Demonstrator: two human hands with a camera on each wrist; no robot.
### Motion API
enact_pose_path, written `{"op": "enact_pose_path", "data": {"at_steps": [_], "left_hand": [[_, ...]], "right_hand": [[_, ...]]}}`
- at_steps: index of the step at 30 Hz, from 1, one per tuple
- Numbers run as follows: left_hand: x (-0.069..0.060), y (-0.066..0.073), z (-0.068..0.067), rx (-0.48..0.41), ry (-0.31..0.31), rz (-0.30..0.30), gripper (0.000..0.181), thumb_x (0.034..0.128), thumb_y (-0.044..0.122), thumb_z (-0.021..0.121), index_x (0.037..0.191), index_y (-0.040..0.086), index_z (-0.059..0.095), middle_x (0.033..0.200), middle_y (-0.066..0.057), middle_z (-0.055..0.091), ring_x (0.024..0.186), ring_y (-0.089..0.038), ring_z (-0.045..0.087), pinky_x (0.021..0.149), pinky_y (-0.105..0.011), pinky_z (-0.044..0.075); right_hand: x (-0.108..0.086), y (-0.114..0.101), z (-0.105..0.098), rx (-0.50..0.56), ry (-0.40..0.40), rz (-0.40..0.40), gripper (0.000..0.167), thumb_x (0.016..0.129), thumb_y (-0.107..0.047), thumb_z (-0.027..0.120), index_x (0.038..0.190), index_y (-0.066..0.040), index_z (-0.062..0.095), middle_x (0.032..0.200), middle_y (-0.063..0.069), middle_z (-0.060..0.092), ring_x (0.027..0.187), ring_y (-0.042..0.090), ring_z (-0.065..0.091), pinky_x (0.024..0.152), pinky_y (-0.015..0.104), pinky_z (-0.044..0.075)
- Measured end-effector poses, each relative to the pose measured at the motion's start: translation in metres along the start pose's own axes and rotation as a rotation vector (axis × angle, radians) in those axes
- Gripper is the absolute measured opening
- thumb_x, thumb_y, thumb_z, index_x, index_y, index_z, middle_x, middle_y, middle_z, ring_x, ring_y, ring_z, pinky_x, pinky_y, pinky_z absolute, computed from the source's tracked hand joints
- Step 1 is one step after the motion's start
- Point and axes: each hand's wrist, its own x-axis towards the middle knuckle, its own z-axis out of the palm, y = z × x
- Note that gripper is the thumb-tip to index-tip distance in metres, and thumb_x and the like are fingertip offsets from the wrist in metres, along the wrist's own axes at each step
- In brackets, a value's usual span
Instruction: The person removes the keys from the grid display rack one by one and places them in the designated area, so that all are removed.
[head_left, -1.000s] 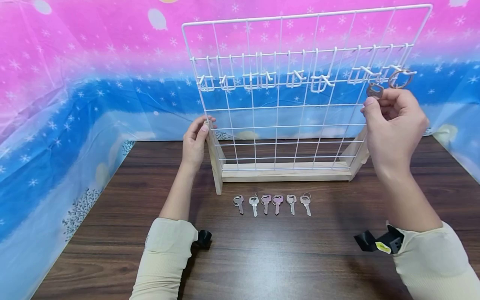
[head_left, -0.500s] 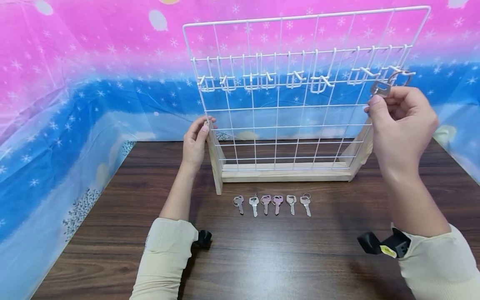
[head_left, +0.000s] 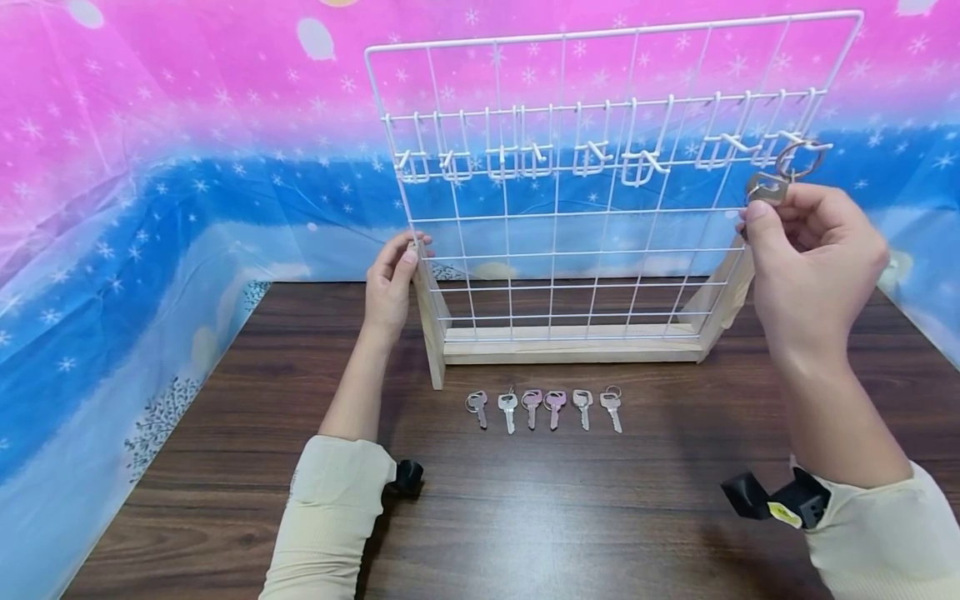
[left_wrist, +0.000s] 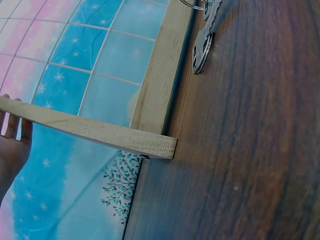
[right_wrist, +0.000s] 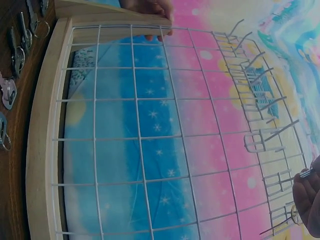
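My right hand (head_left: 817,267) pinches a metal key (head_left: 767,188) by its head between thumb and fingers. The key's blade is hidden by the hand. Right beside the key's head, a metal ring (head_left: 806,175) appears looped around the rightmost white hook (head_left: 823,147); it looks linked to the key. The right wrist view also shows the ring (right_wrist: 294,215) at the hook's prong. My left hand (head_left: 388,283) grips the left wooden post (head_left: 429,321) of a wire grid rack (head_left: 555,252), thumb in front. The left wrist view shows its fingers (left_wrist: 12,125) behind the post.
Several keys (head_left: 555,400) with rings lie in a row on the brown table (head_left: 525,508), in front of the rack's wooden base (head_left: 570,354). More white hooks (head_left: 592,157) line the grid. A pink and blue cloth (head_left: 225,125) hangs behind.
My right hand has moved slightly right and down with the key, and the key's head has turned. The left hand, rack and keys on the table stay put.
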Motion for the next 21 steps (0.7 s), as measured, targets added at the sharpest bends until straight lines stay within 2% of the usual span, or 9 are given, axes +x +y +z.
{"op": "enact_pose_path", "data": {"at_steps": [9, 13, 17, 21], "left_hand": [[0.000, 0.000, 0.000, -0.001, -0.005, 0.002, 0.033, 0.0939, 0.007, 0.041, 0.118, -0.014, 0.048, 0.108, 0.001, 0.062, 0.095, -0.012, 0.059, 0.083, -0.028, 0.045], [0.000, 0.000, 0.000, 0.006, -0.005, 0.004, 0.033, 0.0939, 0.008, 0.041, 0.118, -0.014, 0.048, 0.108, 0.001, 0.062, 0.095, -0.012, 0.059, 0.083, -0.028, 0.045], [0.001, 0.000, 0.000, 0.013, -0.008, 0.006, 0.034, 0.0938, 0.009, 0.042, 0.118, -0.014, 0.047, 0.108, 0.000, 0.062, 0.095, -0.012, 0.059, 0.083, -0.028, 0.045], [0.001, -0.001, 0.000, 0.013, -0.008, 0.009, 0.035, 0.0935, 0.010, 0.042, 0.118, -0.014, 0.047, 0.110, -0.006, 0.062, 0.095, -0.012, 0.059, 0.082, -0.028, 0.045]], "right_hand": [[-0.010, 0.012, -0.009, -0.093, -0.037, 0.022, 0.008, 0.081, -0.005, 0.067, 0.088, -0.002, 0.071, 0.072, -0.010, 0.066, 0.065, 0.007, 0.061, 0.060, 0.017, 0.044], [-0.018, 0.019, -0.011, -0.131, -0.096, 0.027, 0.010, 0.082, -0.008, 0.067, 0.091, -0.004, 0.071, 0.073, -0.014, 0.065, 0.066, 0.005, 0.061, 0.060, 0.016, 0.044], [-0.024, 0.026, -0.012, -0.132, -0.146, 0.040, 0.003, 0.082, -0.007, 0.068, 0.085, -0.008, 0.068, 0.072, -0.016, 0.064, 0.064, 0.004, 0.061, 0.056, 0.014, 0.044], [-0.030, 0.031, -0.013, -0.138, -0.194, 0.044, 0.007, 0.081, -0.006, 0.069, 0.081, -0.009, 0.063, 0.070, -0.017, 0.063, 0.062, 0.002, 0.062, 0.057, 0.013, 0.045]]}}
